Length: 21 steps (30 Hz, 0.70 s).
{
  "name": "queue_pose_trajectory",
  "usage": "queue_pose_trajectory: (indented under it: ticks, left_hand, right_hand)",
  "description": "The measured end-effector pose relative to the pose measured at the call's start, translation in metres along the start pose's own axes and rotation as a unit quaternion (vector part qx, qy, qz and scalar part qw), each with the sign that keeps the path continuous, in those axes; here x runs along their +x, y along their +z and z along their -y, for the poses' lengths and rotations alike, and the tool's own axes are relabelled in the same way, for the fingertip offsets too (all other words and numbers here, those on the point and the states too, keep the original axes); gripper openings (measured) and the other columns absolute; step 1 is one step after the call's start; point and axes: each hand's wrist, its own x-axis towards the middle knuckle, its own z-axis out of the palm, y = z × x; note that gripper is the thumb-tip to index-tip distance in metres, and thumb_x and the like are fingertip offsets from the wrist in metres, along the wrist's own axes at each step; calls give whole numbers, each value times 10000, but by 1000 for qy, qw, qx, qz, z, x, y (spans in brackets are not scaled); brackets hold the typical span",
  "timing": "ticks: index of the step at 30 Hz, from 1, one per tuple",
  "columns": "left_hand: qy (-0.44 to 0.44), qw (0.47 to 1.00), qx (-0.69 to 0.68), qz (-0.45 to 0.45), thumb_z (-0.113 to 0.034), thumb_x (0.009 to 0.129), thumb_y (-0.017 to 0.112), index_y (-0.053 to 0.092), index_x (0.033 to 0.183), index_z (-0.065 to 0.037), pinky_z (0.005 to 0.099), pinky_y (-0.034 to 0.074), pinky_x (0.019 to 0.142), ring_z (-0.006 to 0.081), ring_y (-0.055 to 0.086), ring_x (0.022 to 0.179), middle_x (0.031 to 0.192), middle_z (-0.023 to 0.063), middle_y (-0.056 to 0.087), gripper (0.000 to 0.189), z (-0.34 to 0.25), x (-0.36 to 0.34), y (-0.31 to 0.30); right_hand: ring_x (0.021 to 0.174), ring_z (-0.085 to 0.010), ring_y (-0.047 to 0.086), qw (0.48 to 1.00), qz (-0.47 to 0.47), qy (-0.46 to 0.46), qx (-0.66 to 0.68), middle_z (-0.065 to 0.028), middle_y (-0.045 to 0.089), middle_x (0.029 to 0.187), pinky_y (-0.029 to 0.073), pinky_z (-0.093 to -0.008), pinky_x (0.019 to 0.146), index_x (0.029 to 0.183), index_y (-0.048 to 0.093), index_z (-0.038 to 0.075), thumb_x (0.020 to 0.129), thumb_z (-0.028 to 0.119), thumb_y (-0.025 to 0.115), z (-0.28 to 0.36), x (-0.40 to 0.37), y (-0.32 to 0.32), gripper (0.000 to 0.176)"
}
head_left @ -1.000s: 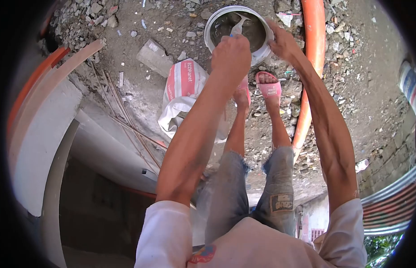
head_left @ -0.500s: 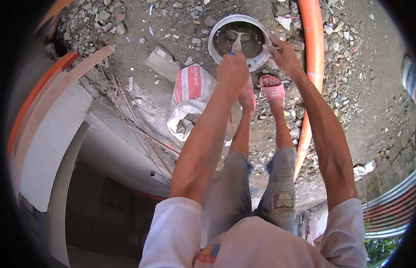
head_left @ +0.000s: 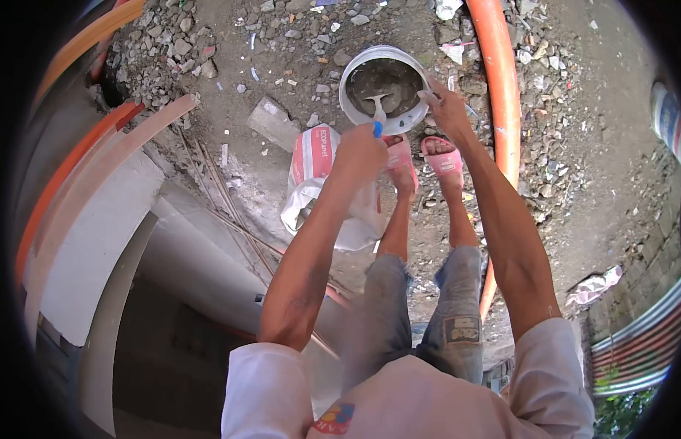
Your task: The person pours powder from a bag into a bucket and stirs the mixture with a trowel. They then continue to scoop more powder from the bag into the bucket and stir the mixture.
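A white bucket [head_left: 403, 122] holds a wet grey mix [head_left: 403, 82]. My left hand [head_left: 359, 151], partly blurred, is closed around the blue handle of a putty knife [head_left: 379, 110]. The tool's pale, flared blade reaches over the bucket's near side and into its mouth, at the mix. With my right hand [head_left: 447, 110] I grip the bucket's right rim, thumb and fingers at the edge. Just below the bucket are my feet in pink slides [head_left: 442, 162].
A white and red cement sack [head_left: 311, 155] slumps left of my feet, beside a concrete block [head_left: 273, 123]. An orange pipe [head_left: 503, 110] runs along the right. Rubble [head_left: 183, 44] covers the ground at upper left. Thin rods [head_left: 227, 194] lie near the wall.
The bucket and the ground sit lower in view. My left hand has drawn the putty knife back toward me and to the left. My right hand stays on the rim.
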Motion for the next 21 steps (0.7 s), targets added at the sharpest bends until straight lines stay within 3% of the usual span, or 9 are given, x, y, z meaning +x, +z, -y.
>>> queue_pose_trajectory:
  ticks: [2, 3, 6, 8, 12, 14, 15, 18, 21]
  left_hand:
    - [56, 993, 104, -20, -107, 825, 524, 592, 1083, 88, 447, 517, 743, 376, 656, 827, 887, 246, 649, 330, -3, 2, 4]
    - [81, 983, 162, -31, -98, 822, 529, 595, 1083, 83, 440, 525, 726, 364, 659, 812, 880, 230, 650, 324, -1, 5, 6]
    - [167, 934, 315, 16, -79, 809, 556, 621, 1019, 66, 422, 544, 691, 339, 659, 802, 890, 233, 640, 263, -2, 39, 3]
    - [227, 915, 334, 28, -84, 801, 568, 623, 982, 60, 410, 549, 722, 342, 662, 852, 877, 262, 649, 238, 4, 73, 6]
    - [-16, 999, -2, -32, -124, 795, 561, 632, 910, 77, 408, 541, 702, 357, 664, 844, 856, 266, 649, 242, 8, 93, 52]
    - [-157, 960, -230, -17, -132, 792, 544, 627, 890, 80, 423, 531, 703, 380, 661, 838, 843, 269, 649, 247, 6, 100, 49]
    - [-149, 917, -368, 37, -164, 892, 550, 610, 913, 59, 377, 386, 427, 201, 511, 439, 550, 60, 519, 232, 2, 84, 33]
    - [-88, 966, -241, -5, -116, 874, 527, 606, 1023, 55, 399, 437, 460, 265, 584, 508, 596, 122, 575, 240, 10, 58, 27]
    - [68, 992, 65, -86, -66, 854, 495, 600, 1079, 47, 423, 480, 501, 295, 635, 611, 676, 184, 617, 272, 2, 15, 14]
  right_hand:
    - [745, -148, 612, 992, -46, -104, -61, -127, 660, 1033, 529, -313, 646, 1364, 464, 120, 882, 214, 629, -13, 5, 3, 519]
    - [707, -154, 606, 996, -30, -69, -55, -136, 659, 1018, 522, -315, 624, 1367, 460, 115, 882, 228, 630, -13, 7, 2, 526]
    - [861, -194, 634, 995, 46, 74, 53, -176, 636, 1123, 513, -335, 740, 1363, 460, 112, 879, 254, 634, 0, 1, -6, 534]
    - [993, -224, 615, 997, 44, 69, 13, -187, 608, 1190, 491, -341, 820, 1364, 459, 115, 878, 275, 635, 2, 2, -6, 541]
    - [1123, -292, 583, 1000, 9, -13, -16, -194, 572, 1248, 446, -340, 915, 1367, 455, 132, 880, 272, 626, -16, -5, 0, 535]
    - [1142, -304, 569, 1000, 12, -9, -16, -198, 564, 1254, 435, -340, 930, 1370, 452, 137, 884, 272, 620, -9, -1, -1, 532]
    - [1140, -306, 569, 1000, 16, 0, -18, -198, 563, 1253, 434, -341, 932, 1371, 450, 139, 885, 272, 617, -1, 1, -1, 531]
    - [1064, -293, 613, 994, 49, 82, -44, -188, 586, 1229, 458, -352, 900, 1380, 438, 141, 891, 274, 607, 19, -4, -11, 534]
    - [806, -161, 651, 999, 26, 6, -45, -142, 656, 1058, 541, -298, 690, 1413, 399, 250, 911, 336, 592, 1, 0, -5, 544]
